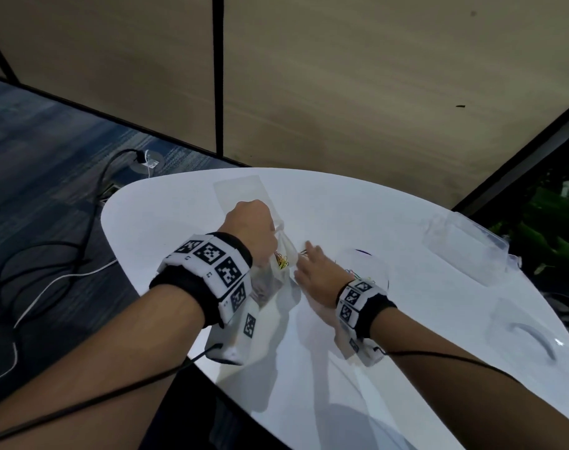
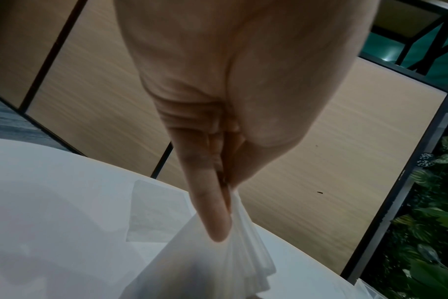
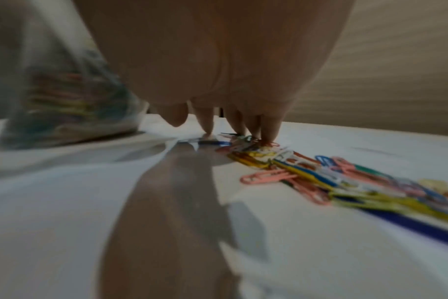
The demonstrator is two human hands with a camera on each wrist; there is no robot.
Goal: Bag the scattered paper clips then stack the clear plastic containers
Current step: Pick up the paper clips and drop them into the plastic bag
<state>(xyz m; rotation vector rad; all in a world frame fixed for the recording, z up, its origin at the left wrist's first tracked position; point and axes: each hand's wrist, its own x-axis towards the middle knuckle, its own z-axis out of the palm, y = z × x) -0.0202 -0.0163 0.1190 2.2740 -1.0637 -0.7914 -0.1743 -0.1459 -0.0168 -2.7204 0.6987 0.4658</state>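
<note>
Head view: nearest are two forearms with tagged wristbands. The left hand (image 1: 252, 227) is seen pinching the gathered mouth of a clear bag (image 1: 276, 274) upright on the white surface (image 1: 179, 216); some paper clips are already inside. The right hand (image 1: 312, 274) lies fingers-down just beside the bag, over loose clips. Four clear plastic containers are counted, all apart and unstacked: far one (image 1: 241, 193), round one (image 1: 367, 267) by the right wrist, one at right (image 1: 465, 251), a handled piece (image 1: 530, 336) at the near right. Bagging is judged partly done; stacking not begun.

Left wrist view: bag (image 2: 218, 263) is held by its bunched top between thumb and fingers (image 2: 212, 212). One flat container (image 2: 156, 210) is seen behind.

Right wrist view: fingertips (image 3: 270, 129) are pressed, nearly straight, onto a pile of coloured paper clips (image 3: 320, 172); nothing is gripped. Too many clips to count, well over a dozen loose. Bag (image 3: 64, 105) holds many more, blurred.
</note>
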